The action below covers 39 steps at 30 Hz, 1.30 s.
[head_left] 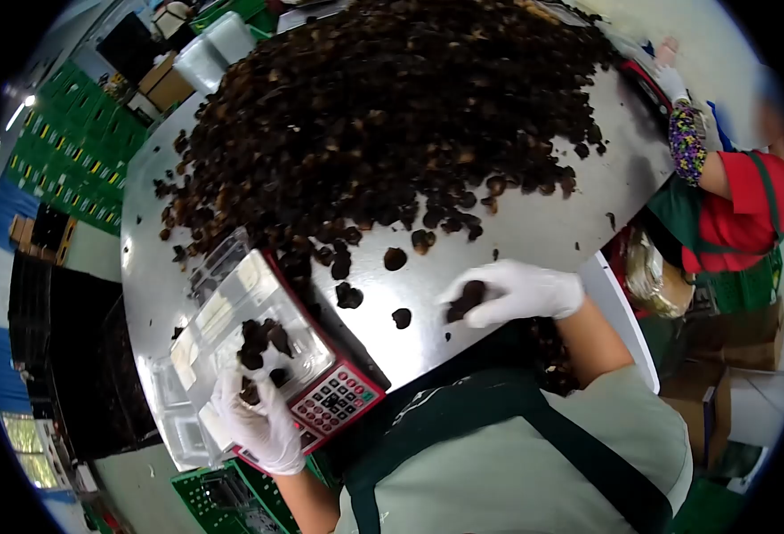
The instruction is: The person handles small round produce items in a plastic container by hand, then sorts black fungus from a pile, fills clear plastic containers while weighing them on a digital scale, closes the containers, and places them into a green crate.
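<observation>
Dark pieces [466,301] pinched: right grip [521,292] above table [370,325], left grip [263,427] at scale [343,396].

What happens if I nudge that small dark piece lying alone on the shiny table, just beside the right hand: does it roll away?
Probably not far: the small dark piece looks flattish, with an uneven edge. It may slide easily, as the table looks smooth. It seems likely light, being small next to the gloved right hand.
</observation>
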Motion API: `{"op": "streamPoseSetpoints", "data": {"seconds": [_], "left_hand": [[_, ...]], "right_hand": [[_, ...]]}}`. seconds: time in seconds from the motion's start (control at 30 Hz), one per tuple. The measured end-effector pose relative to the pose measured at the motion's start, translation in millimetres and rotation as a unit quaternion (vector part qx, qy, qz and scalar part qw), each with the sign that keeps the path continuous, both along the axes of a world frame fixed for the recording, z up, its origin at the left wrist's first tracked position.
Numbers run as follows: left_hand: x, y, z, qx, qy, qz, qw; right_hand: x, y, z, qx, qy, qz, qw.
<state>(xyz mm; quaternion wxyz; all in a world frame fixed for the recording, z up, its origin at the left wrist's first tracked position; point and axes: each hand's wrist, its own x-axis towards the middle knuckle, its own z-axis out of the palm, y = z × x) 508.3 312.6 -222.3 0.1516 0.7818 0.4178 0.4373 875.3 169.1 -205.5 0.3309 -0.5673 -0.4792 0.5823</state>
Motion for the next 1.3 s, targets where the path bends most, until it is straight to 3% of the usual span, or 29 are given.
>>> {"op": "streamPoseSetpoints", "data": {"seconds": [0.03, 0.1, 0.2, 0.3, 0.37, 0.43, 0.53, 0.57, 0.7, 0.77, 0.83, 0.87, 0.9, 1.0, 1.03, 1.1, 1.17, 1.23, 1.3], "left_hand": [[-6, 1, 6, 0.037, 0.070, 0.009, 0.997], [-7, 1, 26, 0.058, 0.246, -0.025, 0.967], [-8, 4, 18, 0.012, 0.404, -0.035, 0.914], [-6, 4, 13, -0.037, 0.369, -0.019, 0.928], [0, 1, 15, -0.020, 0.376, -0.014, 0.926], [13, -4, 22, -0.043, 0.303, -0.012, 0.952], [11, -9, 18, -0.062, 0.267, 0.010, 0.962], [10, -11, 18, -0.062, 0.269, 0.015, 0.961], [10, -15, 18, -0.048, 0.251, 0.020, 0.967], [9, -16, 17, -0.027, 0.261, 0.023, 0.965], [9, -16, 18, -0.031, 0.264, 0.031, 0.964], [10, -16, 18, -0.032, 0.258, 0.031, 0.965], [11, -16, 18, -0.032, 0.252, 0.031, 0.967], [12, -17, 21, -0.027, 0.253, 0.033, 0.966], [12, -17, 21, -0.025, 0.252, 0.036, 0.967], [13, -19, 21, -0.049, 0.237, 0.044, 0.969], [11, -19, 20, -0.047, 0.230, 0.050, 0.971], [8, -19, 18, -0.026, 0.254, 0.047, 0.966], [10, -20, 20, -0.053, 0.236, 0.044, 0.969]], "right_hand": [[21, -25, -7, -0.028, -0.034, -0.009, 0.999], [41, -65, -1, -0.071, -0.285, 0.004, 0.956], [47, -87, -30, -0.036, -0.385, -0.158, 0.909], [40, -41, -61, 0.050, -0.412, -0.256, 0.873], [33, 3, -80, 0.070, -0.432, -0.248, 0.865], [23, 48, -100, 0.120, -0.477, -0.210, 0.845], [-5, 89, -94, 0.158, -0.491, -0.145, 0.844], [-8, 96, -105, 0.218, -0.497, -0.143, 0.828], [12, 126, -144, 0.181, -0.493, -0.123, 0.842], [22, 137, -132, 0.176, -0.482, -0.123, 0.850], [29, 143, -106, 0.208, -0.436, -0.220, 0.847], [36, 152, -105, 0.258, -0.443, -0.235, 0.826], [40, 164, -104, 0.305, -0.497, -0.259, 0.770], [47, 199, -99, 0.327, -0.594, -0.328, 0.658], [47, 203, -100, 0.330, -0.593, -0.327, 0.657], [46, 212, -104, 0.213, -0.502, -0.229, 0.806], [43, 222, -127, 0.240, -0.535, -0.206, 0.783], [51, 226, -132, 0.345, -0.486, -0.159, 0.787], [50, 239, -101, 0.341, -0.522, -0.178, 0.761]]}}
